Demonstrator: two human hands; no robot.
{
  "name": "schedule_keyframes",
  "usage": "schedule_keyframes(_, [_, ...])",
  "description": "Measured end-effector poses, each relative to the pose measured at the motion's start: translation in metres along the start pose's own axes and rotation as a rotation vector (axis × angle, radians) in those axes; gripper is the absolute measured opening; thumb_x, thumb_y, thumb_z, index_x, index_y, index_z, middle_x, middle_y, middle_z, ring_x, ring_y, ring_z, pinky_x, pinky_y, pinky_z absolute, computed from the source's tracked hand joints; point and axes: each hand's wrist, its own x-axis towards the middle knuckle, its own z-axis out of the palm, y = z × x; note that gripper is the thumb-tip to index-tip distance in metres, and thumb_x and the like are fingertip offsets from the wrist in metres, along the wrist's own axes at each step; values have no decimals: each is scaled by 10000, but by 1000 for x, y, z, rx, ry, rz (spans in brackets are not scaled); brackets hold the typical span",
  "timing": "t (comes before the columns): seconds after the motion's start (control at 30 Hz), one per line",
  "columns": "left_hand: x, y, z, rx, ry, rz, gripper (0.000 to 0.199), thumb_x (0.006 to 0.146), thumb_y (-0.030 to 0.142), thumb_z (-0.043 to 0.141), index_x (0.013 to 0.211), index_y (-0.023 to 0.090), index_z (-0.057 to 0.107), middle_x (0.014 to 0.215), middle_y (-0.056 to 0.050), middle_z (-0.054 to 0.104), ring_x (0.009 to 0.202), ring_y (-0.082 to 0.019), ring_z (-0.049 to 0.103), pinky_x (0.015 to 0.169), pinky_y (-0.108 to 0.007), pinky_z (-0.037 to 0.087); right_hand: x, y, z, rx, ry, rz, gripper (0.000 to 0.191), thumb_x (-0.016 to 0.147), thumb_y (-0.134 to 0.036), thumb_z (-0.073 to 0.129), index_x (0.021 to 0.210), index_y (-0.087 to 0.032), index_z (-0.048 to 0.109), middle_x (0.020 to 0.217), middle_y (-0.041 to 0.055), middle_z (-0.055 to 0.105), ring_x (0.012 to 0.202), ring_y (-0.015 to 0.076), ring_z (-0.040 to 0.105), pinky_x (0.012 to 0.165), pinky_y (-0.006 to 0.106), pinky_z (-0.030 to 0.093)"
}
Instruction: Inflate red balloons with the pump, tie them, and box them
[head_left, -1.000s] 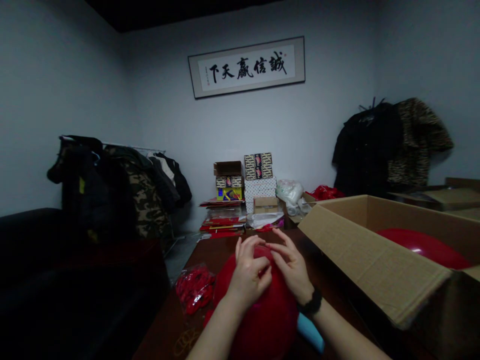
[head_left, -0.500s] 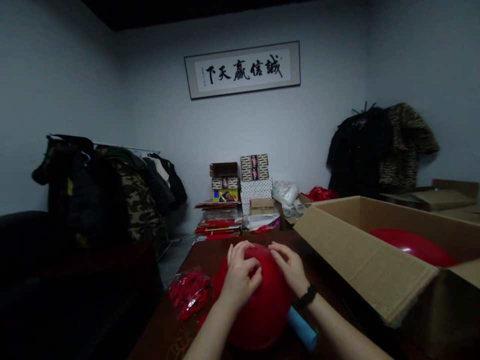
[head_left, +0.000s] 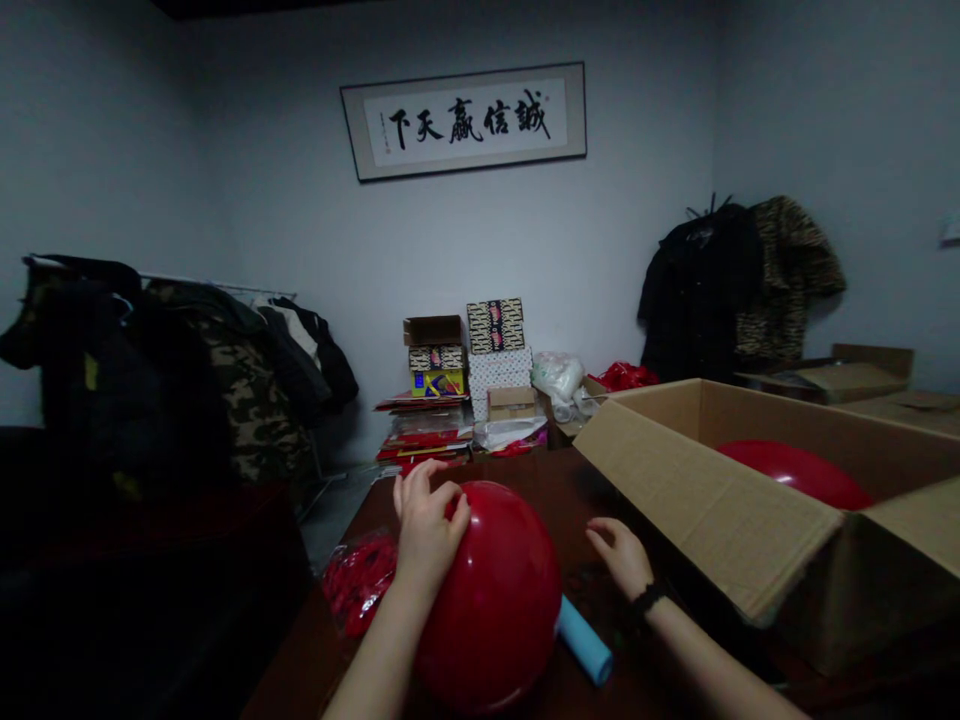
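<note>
One dark tabletop [head_left: 547,490] carries the work; its left edge falls into shadow. One open cardboard carton [head_left: 697,500] occupies the right side; one inflated balloon [head_left: 795,475] lies inside it. A second inflated red balloon [head_left: 487,600] sits near the tabletop's near edge; the left hand [head_left: 427,520] is cupped on its upper left, fingers spread, no pinch discernible. The right hand [head_left: 619,555] is empty, loosely curled, in the open strip between balloon and carton. A blue tube [head_left: 585,640] lies just beside the balloon; one clear bag of uninflated red balloons [head_left: 358,582] remains full at its left.
</note>
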Motion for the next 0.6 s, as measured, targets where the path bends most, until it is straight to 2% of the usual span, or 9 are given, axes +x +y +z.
schedule_keyframes(0.13, [-1, 3, 3, 17, -19, 16, 110, 764, 210, 542, 701, 217, 631, 1113, -82, 545, 1106, -271, 470, 1012, -576, 246, -1, 39, -15, -150, -41, 91, 169, 794, -300, 580, 892, -164, 604, 949, 25, 642, 908, 160, 585, 901, 414, 437])
schedule_keyframes(0.37, [-1, 3, 3, 65, -46, 61, 98, 763, 216, 549, 714, 222, 633, 1125, -85, 548, 1140, -271, 457, 1041, -573, 199, -2, 94, -42, -321, -194, 251, 211, 847, -361, 527, 901, -165, 585, 922, 6, 633, 851, 134, 592, 799, 363, 488])
schedule_keyframes(0.53, [-1, 2, 4, 75, -46, 62, 97, 767, 224, 551, 713, 225, 631, 1130, -79, 546, 1147, -270, 457, 1044, -573, 194, -14, 112, -53, -422, -284, 325, 241, 832, -393, 545, 768, -164, 587, 730, -38, 606, 659, 94, 561, 663, 294, 488])
schedule_keyframes(0.6, [-3, 4, 7, 74, -53, 69, 93, 768, 227, 551, 727, 225, 635, 1135, -82, 543, 1156, -270, 451, 1049, -571, 187, -20, 111, -55, -423, -237, 331, 259, 831, -410, 541, 746, -170, 587, 699, -46, 598, 615, 83, 542, 624, 273, 478])
